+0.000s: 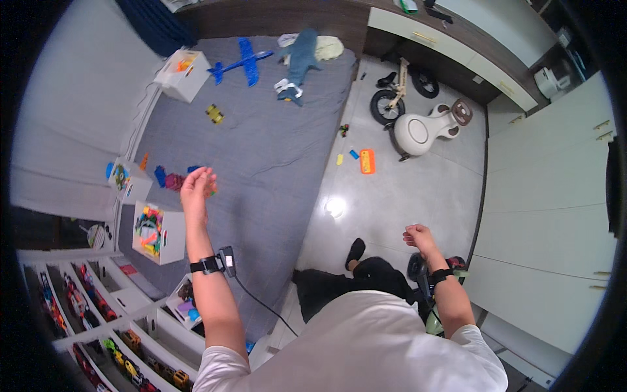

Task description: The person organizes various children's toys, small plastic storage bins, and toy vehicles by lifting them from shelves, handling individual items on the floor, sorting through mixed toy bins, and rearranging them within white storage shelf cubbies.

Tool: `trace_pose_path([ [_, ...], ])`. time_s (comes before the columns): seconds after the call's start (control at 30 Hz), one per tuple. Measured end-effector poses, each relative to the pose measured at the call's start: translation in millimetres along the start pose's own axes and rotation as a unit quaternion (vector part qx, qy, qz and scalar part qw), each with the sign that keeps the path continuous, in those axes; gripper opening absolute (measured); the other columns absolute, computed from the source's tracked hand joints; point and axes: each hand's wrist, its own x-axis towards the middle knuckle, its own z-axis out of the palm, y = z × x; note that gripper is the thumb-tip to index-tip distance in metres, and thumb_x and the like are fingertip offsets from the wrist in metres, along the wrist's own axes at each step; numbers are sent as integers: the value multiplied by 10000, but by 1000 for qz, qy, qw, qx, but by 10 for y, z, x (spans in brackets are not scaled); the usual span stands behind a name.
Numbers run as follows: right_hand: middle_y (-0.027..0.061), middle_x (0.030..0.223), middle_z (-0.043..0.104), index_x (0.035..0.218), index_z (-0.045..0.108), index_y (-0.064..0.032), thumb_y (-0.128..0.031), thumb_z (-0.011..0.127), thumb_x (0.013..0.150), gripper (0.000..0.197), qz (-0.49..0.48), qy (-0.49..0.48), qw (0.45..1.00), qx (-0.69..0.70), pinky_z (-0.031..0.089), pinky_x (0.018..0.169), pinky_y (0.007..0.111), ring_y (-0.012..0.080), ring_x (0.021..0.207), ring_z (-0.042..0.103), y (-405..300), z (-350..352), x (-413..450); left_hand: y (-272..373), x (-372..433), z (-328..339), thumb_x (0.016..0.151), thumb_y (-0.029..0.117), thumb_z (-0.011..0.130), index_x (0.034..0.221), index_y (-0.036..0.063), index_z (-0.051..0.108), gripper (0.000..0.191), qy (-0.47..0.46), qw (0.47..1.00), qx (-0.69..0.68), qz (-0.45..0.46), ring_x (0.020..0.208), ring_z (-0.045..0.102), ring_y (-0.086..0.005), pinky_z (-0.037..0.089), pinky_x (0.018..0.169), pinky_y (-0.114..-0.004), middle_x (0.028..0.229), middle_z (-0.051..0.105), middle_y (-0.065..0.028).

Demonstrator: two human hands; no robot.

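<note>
My left hand [197, 188] is raised over the grey bed cover [274, 147], its fingers curled; whether anything is between them is unclear. Close by it in the picture are a dark red toy [174, 182], blue pieces [160, 176] and a small multicoloured item [211, 189], partly hidden by the fingers. A white bin of mixed toys [172, 240] stands below that hand. My right hand [419, 237] hangs over the tiled floor with its fingers loosely bent and no object visible in it. A dark band with a device sits on each forearm.
A toy shelf [142, 321] is at lower left. On the cover lie a blue toy plane [249, 62], a plush shark [302, 59] and a yellow toy car [214, 113]. A white ride-on toy [418, 134], a balance bike [401, 83] and an orange case [367, 161] are on the floor.
</note>
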Motion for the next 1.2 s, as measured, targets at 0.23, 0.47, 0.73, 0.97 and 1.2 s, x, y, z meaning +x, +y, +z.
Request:
trace_pose_path([
  [0.23, 56, 764, 611, 866, 588, -24, -190, 627, 795, 185, 43, 8, 999, -14, 475, 583, 258, 126, 645, 581, -394, -364, 996, -675, 719, 1740, 877, 175, 564, 1046, 31, 565, 222, -116, 989, -17, -93, 844, 620, -159, 510, 697, -263, 991, 627, -87],
  [0.47, 85, 789, 628, 906, 576, 33, -221, 655, 767, 301, -55, 7, 988, -147, 481, 676, 275, 174, 705, 594, -401, -101, 2870, -2640, 1091, 3010, 882, 161, 547, 1037, 32, 552, 201, -116, 942, -85, -302, 853, 617, -176, 508, 710, -276, 1014, 613, -91],
  [0.73, 186, 935, 635, 997, 587, 4, -332, 620, 757, 413, -54, -15, 927, -370, 481, 785, 384, 321, 892, 607, -459, 858, 5111, -4777, 1605, 3420, 881, 144, 548, 1012, 28, 546, 175, -76, 923, -41, -374, 857, 618, -188, 506, 738, -306, 989, 615, -99],
  [0.97, 161, 1050, 579, 1059, 551, -47, -352, 641, 734, 454, -155, -33, 812, -562, 471, 824, 379, 300, 986, 563, -41, 1159, 7026, -6505, 1911, 3828, 868, 177, 591, 1023, 33, 565, 213, -83, 911, -33, -402, 865, 596, -172, 491, 774, -306, 970, 612, -67],
  [1.2, 148, 1111, 532, 1051, 547, -38, -407, 667, 701, 522, -214, -105, 717, -654, 455, 836, 409, 283, 1030, 535, 454, 1326, 7704, -7741, 2212, 4022, 775, 184, 669, 965, 0, 557, 287, -105, 905, 405, -70, 828, 585, -275, 475, 754, -349, 897, 599, -126],
])
